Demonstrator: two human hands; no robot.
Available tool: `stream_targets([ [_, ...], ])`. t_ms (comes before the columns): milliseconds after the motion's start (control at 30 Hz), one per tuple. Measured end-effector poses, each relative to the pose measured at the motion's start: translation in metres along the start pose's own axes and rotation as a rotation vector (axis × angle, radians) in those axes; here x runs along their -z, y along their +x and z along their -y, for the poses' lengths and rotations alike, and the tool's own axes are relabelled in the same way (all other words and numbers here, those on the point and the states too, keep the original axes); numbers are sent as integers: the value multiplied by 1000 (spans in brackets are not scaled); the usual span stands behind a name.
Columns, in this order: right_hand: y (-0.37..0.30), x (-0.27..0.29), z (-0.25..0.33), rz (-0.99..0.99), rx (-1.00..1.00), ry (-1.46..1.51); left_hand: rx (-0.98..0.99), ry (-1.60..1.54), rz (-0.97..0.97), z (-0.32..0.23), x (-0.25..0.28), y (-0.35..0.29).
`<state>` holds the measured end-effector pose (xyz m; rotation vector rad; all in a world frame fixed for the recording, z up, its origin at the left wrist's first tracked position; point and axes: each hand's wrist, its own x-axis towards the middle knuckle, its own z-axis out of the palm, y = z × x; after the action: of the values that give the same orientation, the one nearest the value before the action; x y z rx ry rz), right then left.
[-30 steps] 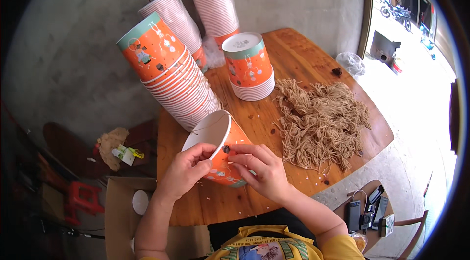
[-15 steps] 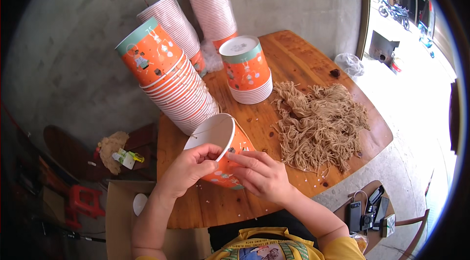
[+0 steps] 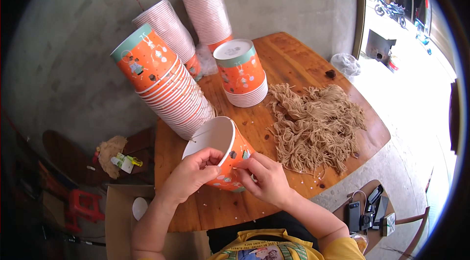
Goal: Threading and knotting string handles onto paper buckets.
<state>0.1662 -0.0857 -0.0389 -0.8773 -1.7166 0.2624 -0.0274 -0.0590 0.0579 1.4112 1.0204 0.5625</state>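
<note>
An orange paper bucket (image 3: 234,154) with a white inside leans on its side near the table's front edge, its mouth toward the upper left. My left hand (image 3: 192,174) grips its rim, thumb outside and fingers at the mouth. Against the bucket's outer wall, my right hand (image 3: 264,177) is closed in a pinch; what it holds, if anything, is too small to make out. A thin strand of twine (image 3: 193,140) shows at the rim's far left side. To the right lies a loose heap of tan cords (image 3: 316,128).
Behind the bucket leans a tall stack of upside-down orange buckets (image 3: 171,98). A shorter stack (image 3: 241,76) stands beside it, with plastic-wrapped stacks (image 3: 205,13) by the wall. The wooden table (image 3: 289,49) has a curved right edge. Below left sits a cardboard box (image 3: 117,211).
My right fingers have curled in and slid slightly down the bucket's outer wall, away from the rim. My left hand still grips the rim. The view has shifted slightly.
</note>
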Motion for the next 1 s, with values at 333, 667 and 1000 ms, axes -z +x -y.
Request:
stream_targets([
  [333,11,2,20,98,-461,465,-543,591,-229,11,-32,-9],
  [667,11,7,20,126,-514,576,-679,758,-324,19,-29,-7],
  [1000,4,-9,16,-157,-356,420,-582,631,-369,25,-34,-9],
])
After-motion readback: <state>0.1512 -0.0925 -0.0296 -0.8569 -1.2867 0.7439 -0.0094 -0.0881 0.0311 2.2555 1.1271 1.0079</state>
